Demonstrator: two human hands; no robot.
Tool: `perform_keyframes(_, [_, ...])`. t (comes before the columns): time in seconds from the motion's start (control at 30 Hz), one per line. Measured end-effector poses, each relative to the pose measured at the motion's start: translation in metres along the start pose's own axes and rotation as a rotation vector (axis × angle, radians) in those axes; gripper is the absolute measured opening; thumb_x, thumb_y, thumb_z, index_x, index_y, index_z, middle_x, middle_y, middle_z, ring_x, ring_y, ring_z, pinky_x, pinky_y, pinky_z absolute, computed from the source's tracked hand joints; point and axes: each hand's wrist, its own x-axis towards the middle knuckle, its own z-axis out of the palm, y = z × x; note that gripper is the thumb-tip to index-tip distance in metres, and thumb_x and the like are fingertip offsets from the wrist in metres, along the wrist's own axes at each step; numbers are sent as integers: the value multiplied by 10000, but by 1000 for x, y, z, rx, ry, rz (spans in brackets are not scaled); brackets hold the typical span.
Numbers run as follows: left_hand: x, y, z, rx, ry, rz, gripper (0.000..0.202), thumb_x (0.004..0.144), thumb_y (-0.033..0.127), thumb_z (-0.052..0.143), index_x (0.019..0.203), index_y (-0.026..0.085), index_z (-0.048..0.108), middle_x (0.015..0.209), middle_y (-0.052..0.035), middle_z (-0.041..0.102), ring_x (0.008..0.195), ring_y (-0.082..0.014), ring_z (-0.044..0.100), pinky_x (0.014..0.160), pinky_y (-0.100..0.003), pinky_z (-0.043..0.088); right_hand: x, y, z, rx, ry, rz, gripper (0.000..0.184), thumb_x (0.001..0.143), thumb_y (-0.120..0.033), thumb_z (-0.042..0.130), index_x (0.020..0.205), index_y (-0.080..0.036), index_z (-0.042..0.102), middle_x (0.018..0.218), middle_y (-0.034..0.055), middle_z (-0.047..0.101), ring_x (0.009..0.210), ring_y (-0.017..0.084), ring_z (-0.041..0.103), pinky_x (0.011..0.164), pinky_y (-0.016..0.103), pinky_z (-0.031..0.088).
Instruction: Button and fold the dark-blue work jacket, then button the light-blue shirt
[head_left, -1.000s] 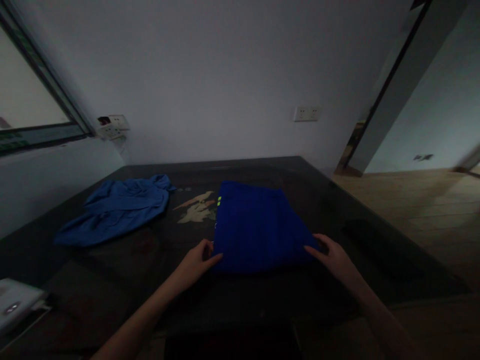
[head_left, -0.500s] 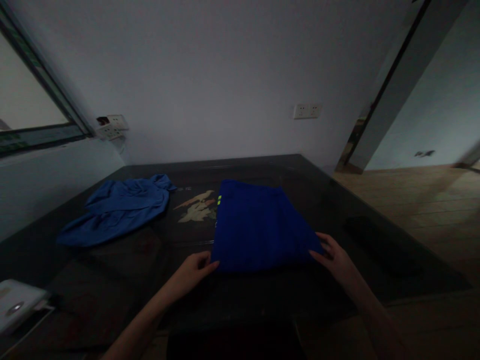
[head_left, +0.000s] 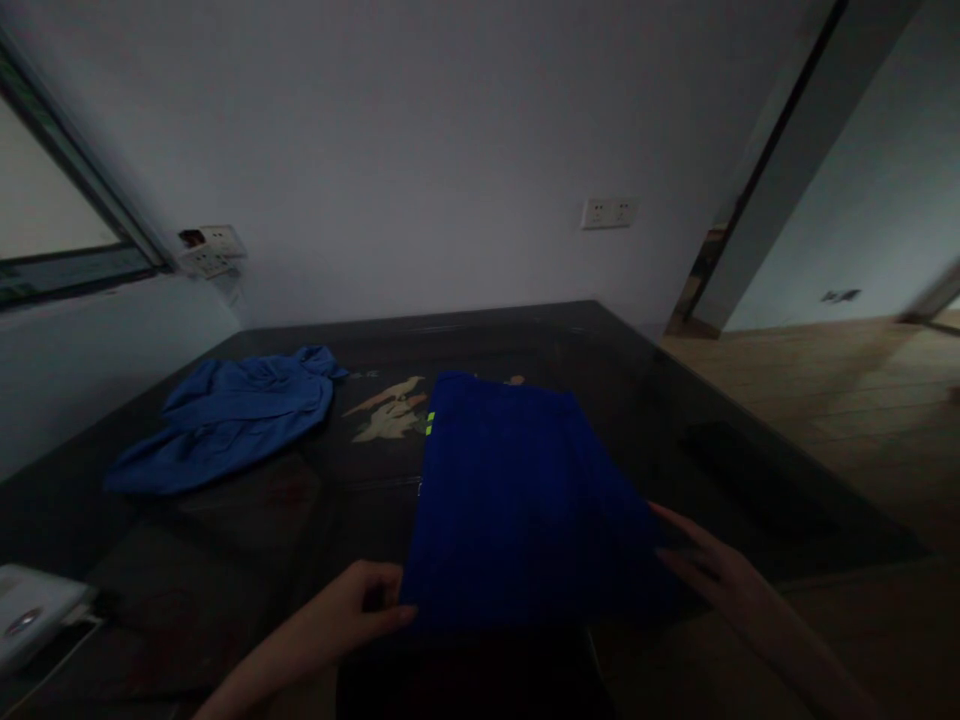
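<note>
A folded dark blue garment (head_left: 517,500) with a small yellow-green mark lies on the dark table (head_left: 615,370), its near edge at the table's front. My left hand (head_left: 352,610) pinches its near left corner, fingers curled on the cloth. At the near right corner my right hand (head_left: 712,565) grips the edge, with its fingers partly under the fabric.
A crumpled lighter blue garment (head_left: 225,415) lies at the table's back left. A pale printed design (head_left: 390,410) shows on the tabletop between the two garments. A white device (head_left: 34,615) sits at the near left. Wall sockets (head_left: 606,212) are behind; wooden floor lies to the right.
Both hands have drawn the folded blue garment toward me, to the table's front edge. The crumpled garment has stayed where it was.
</note>
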Motion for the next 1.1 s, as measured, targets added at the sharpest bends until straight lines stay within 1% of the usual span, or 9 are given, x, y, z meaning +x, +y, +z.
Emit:
perform_keyframes(0.17, [-10,-7,3,15,19,19,415,746,606,532,744,204,634,738,1,584,714,-155,494,634,-225,392,-2,-1,-10,-83,34,-20,526,661,-546,653,1126,-301,667,814,77,722,775,306,678,653,409,561])
perform_keyframes(0.23, [-7,-7,-5,42,42,23,436,780,602,487,715,192,620,727,-2,592,699,-153,506,636,-230,396,4,-6,-18,-151,66,-32,494,667,-578,633,1073,-302,685,760,69,714,718,289,669,629,396,545])
perform_keyframes(0.33, [8,-1,-33,71,148,66,436,817,577,445,723,187,614,728,-5,610,697,-160,532,656,-241,409,24,-21,-27,-247,142,-112,490,717,-617,558,1048,-279,683,719,63,698,701,265,651,652,379,522])
perform_keyframes(0.5, [67,25,-87,28,343,235,376,793,535,492,899,206,641,911,-36,667,828,-198,581,731,-273,447,100,-57,-15,-368,143,-271,448,830,-533,471,1088,-219,660,831,76,707,769,242,647,723,355,495])
perform_keyframes(0.6, [121,35,-105,19,443,257,396,776,488,499,978,180,642,1019,-86,672,877,-217,607,756,-293,461,158,-69,4,-545,136,-231,402,857,-509,475,970,-195,700,918,115,706,846,270,648,778,380,471])
perform_keyframes(0.7, [166,39,-109,117,528,202,373,777,457,511,928,154,668,977,-112,694,849,-232,628,778,-309,458,200,-69,17,-634,90,-120,417,841,-528,515,797,-165,715,864,151,703,838,294,651,759,386,470])
perform_keyframes(0.8, [192,40,-105,229,531,124,365,763,480,534,777,148,685,857,-118,711,797,-255,638,747,-319,452,216,-60,20,-571,32,-109,350,805,-488,583,743,-167,707,791,120,701,761,262,654,701,346,477])
perform_keyframes(0.93, [201,40,-102,198,511,83,428,726,579,538,667,176,670,758,-89,713,761,-257,645,696,-299,445,214,-47,18,-328,-45,-98,329,762,-486,628,777,-166,703,727,61,694,669,195,630,585,271,461])
perform_keyframes(1.1, [197,37,-106,158,442,71,515,709,658,518,759,172,682,814,-105,718,817,-273,653,705,-293,445,211,-42,19,-168,-93,-58,318,719,-472,669,742,-155,674,651,31,658,573,151,575,503,242,417])
